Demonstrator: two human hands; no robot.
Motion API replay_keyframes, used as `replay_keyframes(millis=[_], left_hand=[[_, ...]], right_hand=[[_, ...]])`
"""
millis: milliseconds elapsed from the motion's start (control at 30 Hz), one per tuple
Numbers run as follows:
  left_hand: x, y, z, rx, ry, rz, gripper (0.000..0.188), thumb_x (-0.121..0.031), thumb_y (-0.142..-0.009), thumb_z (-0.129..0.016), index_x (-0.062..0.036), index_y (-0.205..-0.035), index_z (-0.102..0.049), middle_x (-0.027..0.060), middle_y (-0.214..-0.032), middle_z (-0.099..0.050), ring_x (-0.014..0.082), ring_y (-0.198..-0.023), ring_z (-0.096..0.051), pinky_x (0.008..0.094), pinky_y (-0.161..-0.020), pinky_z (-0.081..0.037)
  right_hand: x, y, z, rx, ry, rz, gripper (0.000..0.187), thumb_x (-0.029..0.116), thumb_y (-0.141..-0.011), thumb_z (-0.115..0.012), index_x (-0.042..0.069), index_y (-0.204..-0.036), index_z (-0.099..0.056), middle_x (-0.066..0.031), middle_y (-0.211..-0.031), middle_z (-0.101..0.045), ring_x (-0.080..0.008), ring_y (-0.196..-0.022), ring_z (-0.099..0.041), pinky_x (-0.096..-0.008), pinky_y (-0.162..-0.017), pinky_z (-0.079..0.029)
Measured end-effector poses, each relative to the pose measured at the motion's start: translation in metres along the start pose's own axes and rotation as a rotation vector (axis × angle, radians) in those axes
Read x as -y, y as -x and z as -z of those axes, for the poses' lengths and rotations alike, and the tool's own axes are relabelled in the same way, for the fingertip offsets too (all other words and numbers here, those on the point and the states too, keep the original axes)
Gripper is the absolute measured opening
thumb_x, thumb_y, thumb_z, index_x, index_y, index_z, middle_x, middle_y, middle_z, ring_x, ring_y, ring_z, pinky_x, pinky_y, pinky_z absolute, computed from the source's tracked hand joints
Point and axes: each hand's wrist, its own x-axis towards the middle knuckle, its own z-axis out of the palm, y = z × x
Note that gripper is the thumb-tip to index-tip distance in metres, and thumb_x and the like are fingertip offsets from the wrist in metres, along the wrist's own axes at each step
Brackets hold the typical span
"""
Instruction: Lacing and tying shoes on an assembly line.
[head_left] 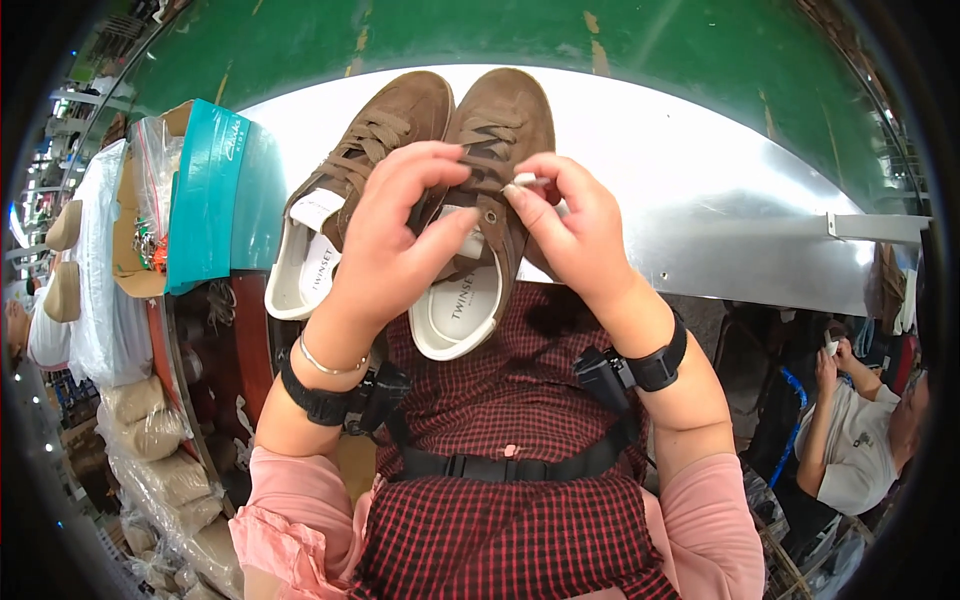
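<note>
Two brown suede lace-up sneakers stand side by side on the metal worktop, toes pointing away from me. The right sneaker (508,100) lies under both my hands; its white insole (455,305) and heel face me. My left hand (400,235) hovers over its lacing, thumb and fingers apart and slightly blurred. Across the eyelets, my right hand (580,225) pinches a small white piece (526,180) between thumb and forefinger; its kind is unclear. Farther left, the other sneaker (400,105) rests untouched with its laces threaded and a white tongue lining showing.
An open teal shoebox (210,200) with plastic bags inside stands at the left. Beyond it are wrapped white bundles (105,260) and bagged tan pieces (150,430). A metal bracket (875,228) juts from the worktop (700,200) on the right. Another person (850,440) sits lower right.
</note>
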Motion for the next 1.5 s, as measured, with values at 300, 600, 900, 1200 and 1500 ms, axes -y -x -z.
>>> replay_keyframes(millis=[300, 600, 900, 1200, 1500], left_hand=[[-0.010, 0.060, 0.007, 0.027, -0.250, -0.305, 0.016, 0.004, -0.070, -0.065, -0.0002, -0.084, -0.061, 0.0131, -0.095, -0.060, 0.0312, -0.089, -0.059, 0.0387, -0.079, -0.048], [0.028, -0.007, -0.016, -0.003, -0.471, -0.285, 0.042, 0.001, -0.067, -0.063, -0.0032, -0.108, -0.055, 0.0124, -0.112, -0.055, 0.0309, -0.104, -0.053, 0.0363, -0.092, -0.043], [0.018, 0.004, -0.036, -0.275, -0.064, -0.013, 0.023, -0.006, -0.072, -0.060, -0.0036, -0.095, -0.058, 0.0130, -0.097, -0.060, 0.0316, -0.093, -0.056, 0.0387, -0.083, -0.045], [-0.003, 0.057, -0.029, -0.232, -0.120, -0.288, 0.021, -0.004, -0.075, -0.064, -0.0012, -0.095, -0.059, 0.0166, -0.105, -0.058, 0.0326, -0.098, -0.055, 0.0414, -0.086, -0.044], [-0.016, 0.019, -0.059, 0.495, -0.448, 0.190, 0.030, -0.016, -0.081, -0.051, 0.0007, -0.105, -0.058, 0.0233, -0.106, -0.059, 0.0372, -0.097, -0.058, 0.0457, -0.083, -0.047]], right_hand=[[0.011, 0.019, 0.012, -0.091, 0.142, 0.129, 0.041, 0.009, -0.074, -0.069, 0.005, -0.110, -0.052, -0.0135, -0.108, -0.055, -0.0262, -0.083, -0.057, -0.0359, -0.075, -0.046], [0.006, 0.026, -0.005, 0.060, 0.081, 0.071, 0.056, 0.014, -0.069, -0.071, 0.002, -0.117, -0.045, -0.0202, -0.125, -0.046, -0.0380, -0.114, -0.047, -0.0418, -0.098, -0.037], [0.024, 0.013, 0.014, 0.077, 0.128, -0.018, 0.056, 0.010, -0.067, -0.067, 0.001, -0.118, -0.045, -0.0208, -0.122, -0.048, -0.0377, -0.110, -0.051, -0.0422, -0.092, -0.043], [0.015, 0.005, -0.002, -0.061, 0.221, 0.083, 0.046, 0.011, -0.066, -0.066, 0.002, -0.109, -0.051, -0.0182, -0.115, -0.053, -0.0370, -0.103, -0.053, -0.0418, -0.086, -0.045], [0.026, -0.019, 0.012, 0.246, 0.242, -0.001, 0.024, 0.009, -0.067, -0.063, 0.005, -0.090, -0.058, -0.0111, -0.099, -0.059, -0.0326, -0.088, -0.059, -0.0387, -0.075, -0.049]])
